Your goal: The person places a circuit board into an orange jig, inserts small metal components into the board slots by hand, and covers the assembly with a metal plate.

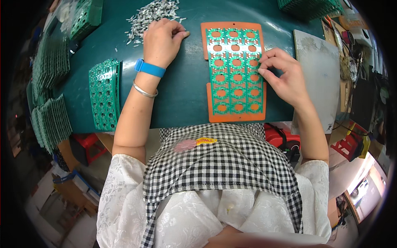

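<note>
Right of centre, the green board panel (pixel 237 70) lay on an orange holder (pixel 225 118). At its right edge, the right hand (pixel 287 76) had fingers curled, thumb close to forefinger; any grip was unclear. Light pressure there would probably keep the panel seated. Upper left of centre, the left hand's (pixel 161 43) fingers were half-curled, any hold unclear, beside small pale parts (pixel 153 12) heaped loose on the worktop (pixel 182 95), in no container.

The single view comes from the person's own head and faces steeply downward, past the checked apron (pixel 223 165) in the lower middle, onto the green tabletop (pixel 182 99) in the upper part. It is rather near, yet the fisheye lens takes in wide surroundings, which bend toward the dark rim.
</note>
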The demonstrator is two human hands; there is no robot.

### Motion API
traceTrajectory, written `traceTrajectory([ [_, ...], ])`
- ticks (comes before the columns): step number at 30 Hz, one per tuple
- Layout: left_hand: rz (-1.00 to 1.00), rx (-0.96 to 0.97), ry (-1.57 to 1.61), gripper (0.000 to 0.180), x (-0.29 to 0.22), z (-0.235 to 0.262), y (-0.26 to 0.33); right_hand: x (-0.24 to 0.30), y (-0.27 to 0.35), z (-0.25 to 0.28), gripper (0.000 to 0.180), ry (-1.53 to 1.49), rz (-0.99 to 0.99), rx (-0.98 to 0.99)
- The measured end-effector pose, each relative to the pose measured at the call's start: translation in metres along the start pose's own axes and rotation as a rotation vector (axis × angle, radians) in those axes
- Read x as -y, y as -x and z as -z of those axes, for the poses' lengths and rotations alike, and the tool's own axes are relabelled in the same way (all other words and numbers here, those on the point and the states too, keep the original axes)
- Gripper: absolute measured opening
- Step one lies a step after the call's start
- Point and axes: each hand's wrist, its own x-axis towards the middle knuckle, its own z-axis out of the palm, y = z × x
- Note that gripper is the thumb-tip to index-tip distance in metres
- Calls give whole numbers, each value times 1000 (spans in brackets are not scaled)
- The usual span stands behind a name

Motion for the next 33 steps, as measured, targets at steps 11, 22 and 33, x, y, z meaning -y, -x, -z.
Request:
traceTrajectory([
  [11,-2,22,-1,11,-5,8,6,-7,6,-5,10,29,50,28],
  [22,53,-29,253,9,-34,24,8,-8,3,-5,9,37,53,-1],
  [33,137,67,338,8,-54,35,12,-9,3,-7,9,54,92,4],
])
